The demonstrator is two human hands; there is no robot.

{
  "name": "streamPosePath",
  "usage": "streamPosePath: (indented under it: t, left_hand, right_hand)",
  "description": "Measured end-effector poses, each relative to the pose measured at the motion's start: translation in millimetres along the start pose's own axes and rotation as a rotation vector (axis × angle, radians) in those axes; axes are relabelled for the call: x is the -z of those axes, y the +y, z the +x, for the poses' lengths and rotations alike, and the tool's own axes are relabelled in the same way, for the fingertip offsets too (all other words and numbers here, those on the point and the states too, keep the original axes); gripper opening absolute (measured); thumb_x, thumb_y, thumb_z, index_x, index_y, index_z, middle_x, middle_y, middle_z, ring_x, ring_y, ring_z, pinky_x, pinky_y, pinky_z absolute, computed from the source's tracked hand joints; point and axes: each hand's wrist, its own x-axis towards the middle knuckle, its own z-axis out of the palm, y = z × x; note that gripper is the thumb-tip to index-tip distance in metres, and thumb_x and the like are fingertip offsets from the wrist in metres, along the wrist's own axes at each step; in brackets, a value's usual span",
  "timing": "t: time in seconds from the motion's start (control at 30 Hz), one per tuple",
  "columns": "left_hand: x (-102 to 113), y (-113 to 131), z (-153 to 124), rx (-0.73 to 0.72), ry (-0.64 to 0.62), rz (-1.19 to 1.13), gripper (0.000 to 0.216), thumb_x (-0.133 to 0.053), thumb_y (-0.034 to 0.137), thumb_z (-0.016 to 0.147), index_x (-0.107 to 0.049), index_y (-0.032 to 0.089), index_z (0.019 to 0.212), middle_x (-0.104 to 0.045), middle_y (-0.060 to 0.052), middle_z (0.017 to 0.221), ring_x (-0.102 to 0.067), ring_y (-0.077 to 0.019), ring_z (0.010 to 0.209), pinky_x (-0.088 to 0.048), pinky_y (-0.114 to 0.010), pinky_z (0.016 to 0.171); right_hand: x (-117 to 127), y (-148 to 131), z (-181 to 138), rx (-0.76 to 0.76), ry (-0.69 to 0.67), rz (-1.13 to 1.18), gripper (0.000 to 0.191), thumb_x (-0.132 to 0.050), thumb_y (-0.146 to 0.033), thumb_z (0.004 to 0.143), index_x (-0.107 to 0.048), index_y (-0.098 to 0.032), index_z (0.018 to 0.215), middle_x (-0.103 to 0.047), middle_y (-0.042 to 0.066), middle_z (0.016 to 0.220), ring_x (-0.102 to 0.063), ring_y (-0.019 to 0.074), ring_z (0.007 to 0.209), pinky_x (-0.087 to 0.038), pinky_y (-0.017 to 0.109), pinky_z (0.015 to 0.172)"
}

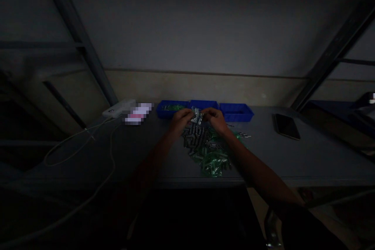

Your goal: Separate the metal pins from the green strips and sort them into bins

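Observation:
The scene is dim. My left hand point(181, 119) and my right hand point(216, 119) meet above the table, fingers closed on a small crinkled clear packet point(197, 116) held between them. Below the hands lies a heap of small dark cylindrical parts point(195, 137) and green-tinted plastic bags with more parts point(213, 160). A few loose metal pins point(243, 135) lie to the right of my right wrist.
Three blue trays point(236, 112) stand in a row behind the hands, the left one holding green bags. A dark phone point(286, 125) lies at the right. A white power bank point(117, 108) with cables sits at the left, beside a blurred item. The table's front edge point(187, 181) is near.

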Motion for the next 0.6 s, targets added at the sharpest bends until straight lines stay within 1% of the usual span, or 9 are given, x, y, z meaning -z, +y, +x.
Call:
streamPosePath:
  t: [0.07, 0.1, 0.2, 0.27, 0.3, 0.37, 0.43, 0.53, 0.6]
  left_hand:
    - [0.7, 0.8, 0.5, -0.094, 0.041, 0.032, 0.022, -0.065, 0.032, 0.064, -0.061, 0.016, 0.079, -0.062, 0.0, 0.073, -0.058, -0.0139, 0.067, -0.043, -0.023, 0.057]
    - [1.2, 1.8, 0.6, -0.145, 0.053, 0.057, 0.02, -0.063, 0.03, 0.066, -0.061, 0.016, 0.08, -0.062, 0.0, 0.075, -0.059, -0.0144, 0.07, -0.044, -0.024, 0.061]
    - [2.0, 4.5, 0.4, -0.302, 0.039, 0.171, 0.012, -0.059, 0.022, 0.069, -0.06, 0.017, 0.08, -0.062, -0.001, 0.079, -0.06, -0.0158, 0.08, -0.046, -0.028, 0.076]
    - [1.6, 4.5, -0.2, -0.404, 0.01, 0.261, 0.007, -0.057, 0.015, 0.069, -0.06, 0.017, 0.075, -0.062, -0.003, 0.085, -0.059, -0.017, 0.089, -0.045, -0.031, 0.084]
    - [1.3, 3.9, -0.6, -0.446, -0.003, 0.298, 0.007, -0.055, 0.013, 0.069, -0.06, 0.017, 0.073, -0.06, -0.004, 0.09, -0.058, -0.0176, 0.094, -0.045, -0.032, 0.086]
    - [1.2, 2.3, -1.0, -0.496, -0.019, 0.346, 0.011, -0.052, 0.01, 0.069, -0.06, 0.017, 0.07, -0.057, -0.005, 0.099, -0.054, -0.0186, 0.103, -0.047, -0.032, 0.085]
    - [2.4, 0.9, -0.8, -0.499, -0.012, 0.389, 0.014, -0.051, 0.009, 0.069, -0.061, 0.017, 0.071, -0.055, -0.006, 0.104, -0.052, -0.0194, 0.107, -0.048, -0.032, 0.084]
    - [6.4, 0.9, 1.0, -0.469, 0.044, 0.481, 0.015, -0.052, 0.009, 0.069, -0.064, 0.018, 0.071, -0.058, -0.005, 0.098, -0.052, -0.0194, 0.104, -0.044, -0.035, 0.091]
    - [8.7, 1.6, 2.9, -0.408, 0.049, 0.501, 0.014, -0.054, 0.011, 0.068, -0.065, 0.019, 0.071, -0.061, -0.003, 0.09, -0.055, -0.0189, 0.098, -0.041, -0.035, 0.092]
  right_hand:
    - [-0.7, -4.2, -0.3, -0.064, 0.055, 0.037, 0.019, -0.056, -0.036, 0.068, -0.058, -0.018, 0.074, -0.06, -0.002, 0.061, -0.053, 0.0124, 0.057, -0.04, 0.023, 0.056]
    - [-1.4, -7.1, -0.8, -0.115, 0.059, 0.058, 0.024, -0.056, -0.041, 0.07, -0.056, -0.018, 0.076, -0.058, -0.002, 0.056, -0.052, 0.0121, 0.052, -0.039, 0.023, 0.052]
    - [-5.1, -17.3, -3.6, -0.3, -0.026, 0.165, 0.038, -0.046, -0.055, 0.077, -0.054, -0.019, 0.084, -0.053, -0.003, 0.046, -0.047, 0.0122, 0.04, -0.034, 0.023, 0.042]
    - [-8.3, -22.8, -5.7, -0.386, -0.093, 0.255, 0.04, -0.042, -0.056, 0.079, -0.053, -0.019, 0.086, -0.055, -0.002, 0.048, -0.049, 0.0128, 0.04, -0.036, 0.023, 0.043]
    - [-9.8, -24.5, -6.6, -0.394, -0.096, 0.288, 0.036, -0.045, -0.053, 0.079, -0.053, -0.019, 0.085, -0.056, -0.002, 0.051, -0.051, 0.0128, 0.042, -0.038, 0.023, 0.045]
    - [-12.1, -25.2, -7.9, -0.343, -0.048, 0.319, 0.025, -0.056, -0.042, 0.073, -0.053, -0.019, 0.084, -0.057, -0.003, 0.055, -0.053, 0.0123, 0.047, -0.041, 0.024, 0.049]
    - [-13.2, -22.7, -8.4, -0.242, 0.023, 0.308, 0.026, -0.062, -0.03, 0.066, -0.052, -0.02, 0.088, -0.055, -0.006, 0.056, -0.052, 0.011, 0.05, -0.042, 0.023, 0.051]
    - [-12.8, -16.0, -8.0, -0.111, 0.068, 0.25, 0.037, -0.061, -0.025, 0.063, -0.051, -0.021, 0.099, -0.049, -0.01, 0.053, -0.048, 0.0097, 0.05, -0.04, 0.022, 0.053]
    - [-11.8, -12.1, -7.4, -0.033, 0.08, 0.179, 0.038, -0.059, -0.025, 0.066, -0.051, -0.02, 0.102, -0.047, -0.01, 0.052, -0.047, 0.0098, 0.051, -0.04, 0.022, 0.054]
